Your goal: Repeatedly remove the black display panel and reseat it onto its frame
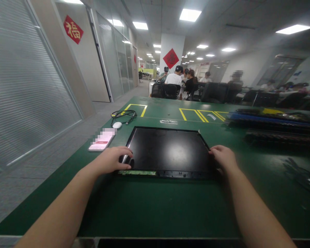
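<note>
A flat black screen panel lies on the green table in front of me, with a thin green circuit strip along its near edge. My left hand grips the panel's near left corner, fingers curled over the edge. My right hand holds the near right edge, fingers bent onto the panel's surface. Both forearms reach in from the bottom of the view.
A phone, a white mouse and a coiled black cable lie left of the panel. Stacked dark panels sit at the right. Yellow tape marks the far table. Several people sit at desks in the background.
</note>
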`<state>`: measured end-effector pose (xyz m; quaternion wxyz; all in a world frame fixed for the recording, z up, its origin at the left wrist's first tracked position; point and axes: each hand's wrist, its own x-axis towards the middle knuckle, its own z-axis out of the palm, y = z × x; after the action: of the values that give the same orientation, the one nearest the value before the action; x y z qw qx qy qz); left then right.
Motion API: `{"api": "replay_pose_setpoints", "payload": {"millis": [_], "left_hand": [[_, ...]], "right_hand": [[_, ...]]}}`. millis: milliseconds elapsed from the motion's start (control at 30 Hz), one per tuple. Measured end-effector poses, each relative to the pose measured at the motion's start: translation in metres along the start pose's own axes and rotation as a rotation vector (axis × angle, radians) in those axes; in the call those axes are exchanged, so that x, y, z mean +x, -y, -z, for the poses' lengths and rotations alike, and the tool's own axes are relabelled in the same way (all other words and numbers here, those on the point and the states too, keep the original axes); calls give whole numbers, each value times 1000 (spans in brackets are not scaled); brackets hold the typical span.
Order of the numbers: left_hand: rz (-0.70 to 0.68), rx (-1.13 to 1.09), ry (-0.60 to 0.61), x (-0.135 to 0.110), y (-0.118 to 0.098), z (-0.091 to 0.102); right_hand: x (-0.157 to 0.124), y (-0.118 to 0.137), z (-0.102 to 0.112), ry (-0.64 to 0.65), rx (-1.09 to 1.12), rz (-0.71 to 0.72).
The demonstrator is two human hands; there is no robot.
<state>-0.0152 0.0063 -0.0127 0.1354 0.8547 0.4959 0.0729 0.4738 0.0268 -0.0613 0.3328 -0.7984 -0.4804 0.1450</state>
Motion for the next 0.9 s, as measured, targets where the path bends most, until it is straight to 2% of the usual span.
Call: {"api": "replay_pose_setpoints", "payload": {"millis": [167,233,367,500,633,900], "left_hand": [[112,-95,-211,5,16,-8],[146,-60,-242,6,21,-10],[209,47,-210,8,27,-15],[212,78,-182,11,24,-21],[223,86,-164,13,15,-21],[219,159,-109,13,5,-17]], "right_hand": [[1,-3,-1,-8,43,16],[1,-3,0,-33,50,20],[3,-6,0,-55,3,39],[7,-10,-5,70,-47,9],[6,-5,-6,141,-108,-4],[2,0,-8,131,-183,73]]}}
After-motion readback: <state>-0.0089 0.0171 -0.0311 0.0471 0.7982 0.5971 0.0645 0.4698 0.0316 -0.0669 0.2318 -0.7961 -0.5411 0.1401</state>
